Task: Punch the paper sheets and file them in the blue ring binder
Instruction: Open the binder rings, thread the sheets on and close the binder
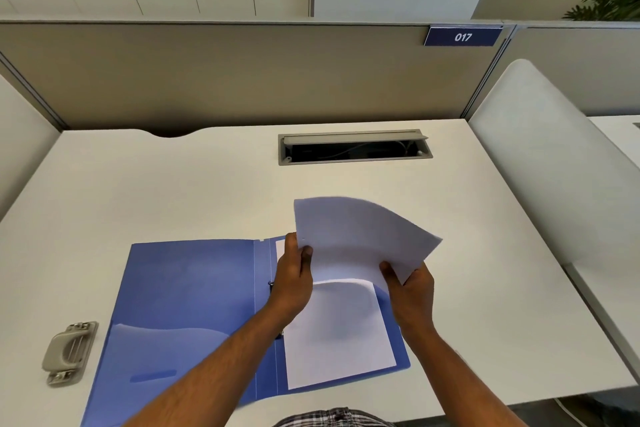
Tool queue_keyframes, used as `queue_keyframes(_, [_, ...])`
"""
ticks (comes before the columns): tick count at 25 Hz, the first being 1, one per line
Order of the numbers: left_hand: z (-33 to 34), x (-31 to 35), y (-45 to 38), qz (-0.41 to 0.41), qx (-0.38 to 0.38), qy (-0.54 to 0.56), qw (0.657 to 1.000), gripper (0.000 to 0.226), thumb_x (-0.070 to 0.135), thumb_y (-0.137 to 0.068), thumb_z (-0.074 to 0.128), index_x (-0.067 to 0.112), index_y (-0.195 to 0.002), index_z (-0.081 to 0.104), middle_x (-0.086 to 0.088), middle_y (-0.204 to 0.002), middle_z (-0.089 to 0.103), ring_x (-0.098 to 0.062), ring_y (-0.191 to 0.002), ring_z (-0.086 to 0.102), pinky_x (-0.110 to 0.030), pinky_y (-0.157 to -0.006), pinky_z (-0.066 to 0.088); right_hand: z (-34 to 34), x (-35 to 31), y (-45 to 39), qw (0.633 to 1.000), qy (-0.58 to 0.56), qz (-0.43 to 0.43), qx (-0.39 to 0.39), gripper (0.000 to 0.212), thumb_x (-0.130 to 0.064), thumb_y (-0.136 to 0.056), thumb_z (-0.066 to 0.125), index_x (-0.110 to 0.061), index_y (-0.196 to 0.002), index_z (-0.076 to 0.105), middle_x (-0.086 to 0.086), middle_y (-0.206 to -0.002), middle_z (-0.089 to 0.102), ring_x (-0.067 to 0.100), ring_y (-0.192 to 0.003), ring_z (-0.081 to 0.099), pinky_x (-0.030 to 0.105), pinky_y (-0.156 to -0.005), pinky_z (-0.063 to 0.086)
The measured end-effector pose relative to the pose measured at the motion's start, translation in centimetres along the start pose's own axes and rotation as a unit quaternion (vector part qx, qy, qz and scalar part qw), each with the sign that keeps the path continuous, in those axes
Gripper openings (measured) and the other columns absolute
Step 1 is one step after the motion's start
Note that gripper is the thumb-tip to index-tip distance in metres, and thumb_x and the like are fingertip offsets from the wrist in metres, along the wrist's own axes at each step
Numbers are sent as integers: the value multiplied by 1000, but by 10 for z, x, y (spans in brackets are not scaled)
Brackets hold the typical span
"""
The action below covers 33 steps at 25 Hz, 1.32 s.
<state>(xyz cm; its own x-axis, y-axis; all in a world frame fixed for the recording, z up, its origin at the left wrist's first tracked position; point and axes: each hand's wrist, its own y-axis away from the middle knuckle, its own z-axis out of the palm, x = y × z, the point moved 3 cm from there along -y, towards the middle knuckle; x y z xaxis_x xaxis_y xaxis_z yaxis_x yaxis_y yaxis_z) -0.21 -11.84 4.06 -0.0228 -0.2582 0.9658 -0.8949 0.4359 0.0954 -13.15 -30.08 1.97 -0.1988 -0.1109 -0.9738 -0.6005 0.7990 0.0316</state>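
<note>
The blue ring binder lies open on the white desk, its rings mostly hidden behind my left wrist. A white sheet lies flat on its right half. Above it I hold a curved white paper sheet in the air; a small punched hole shows near its left edge. My left hand pinches that left edge, thumb on top. My right hand grips the sheet's lower right corner. A beige hole punch sits on the desk left of the binder, touched by neither hand.
A grey cable tray with its lid raised is set into the desk at the back. Beige partition walls enclose the desk behind and at the sides. A white divider rises at the right edge.
</note>
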Motion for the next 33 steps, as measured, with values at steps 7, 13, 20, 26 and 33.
queue_keyframes(7, [0,-4,0,-9,-32,-20,999,24,20,-105,37,17,-128,40,-1,-118,60,-15,-103,61,-11,-75,52,4,7,1,1000,13,14,-25,27,-15,-93,71,-25,-115,59,-11,-99,69,11,-90,68,24,-79,57])
queue_keyframes(13, [-22,6,-10,-14,22,-88,996,12,23,-105,36,17,-97,42,-5,-75,52,-11,-62,44,-26,-58,37,1,-1,-16,996,49,13,-76,26,-22,-90,76,-17,-113,66,2,-104,74,23,-90,71,36,-78,61])
queue_keyframes(20, [-39,-17,2,-158,4,-79,984,22,24,-106,34,12,-119,47,-2,-110,55,-17,-95,54,-29,-80,42,7,1,-4,977,19,80,-196,29,-24,-88,79,-21,-115,71,-5,-103,78,17,-87,76,32,-75,63])
queue_keyframes(26, [-45,-52,18,-222,-33,-84,971,24,30,-105,38,9,-105,49,-4,-95,55,-15,-81,53,-28,-69,47,9,20,10,975,62,109,-182,21,-14,-85,79,-21,-105,77,-3,-92,81,22,-82,77,41,-76,63])
queue_keyframes(33, [-69,-84,29,-257,70,-35,963,14,17,-101,47,18,-97,60,-6,-90,72,-21,-75,68,-29,-65,55,-5,29,11,973,95,121,-171,18,-12,-84,79,-19,-101,77,-1,-89,80,27,-80,76,43,-75,61])
